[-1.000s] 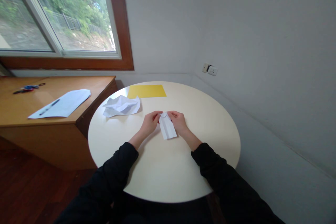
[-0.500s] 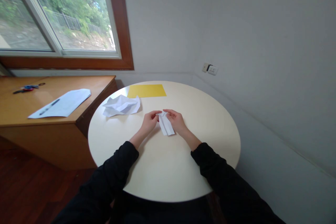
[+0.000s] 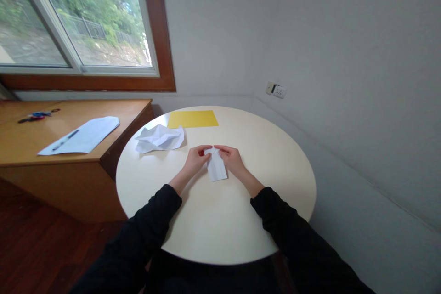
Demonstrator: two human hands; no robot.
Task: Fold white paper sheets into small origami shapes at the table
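Between my hands is a small piece of folded white paper (image 3: 217, 168), its plain lower part pointing toward me. My left hand (image 3: 197, 159) pinches its upper left edge between thumb and fingers. On the upper right side, my right hand (image 3: 232, 158) closes on the same paper, its fingertips near those of the left. The paper's top end is partly covered by my fingers. Both hands are just above or on the round white table (image 3: 220, 225); the exact gap cannot be told.
A creased white sheet (image 3: 160, 138) lies at the table's left, beside a flat yellow sheet (image 3: 193, 119) at the back. On the wooden desk (image 3: 134, 121) to the left are white papers (image 3: 93, 135), a pen (image 3: 65, 140) and what looks like scissors (image 3: 36, 116).
The folded paper has turned slightly, and its lower end now looks flatter and wider, without the lengthwise split seen before. Both hands stay nearly in place, with small finger shifts.
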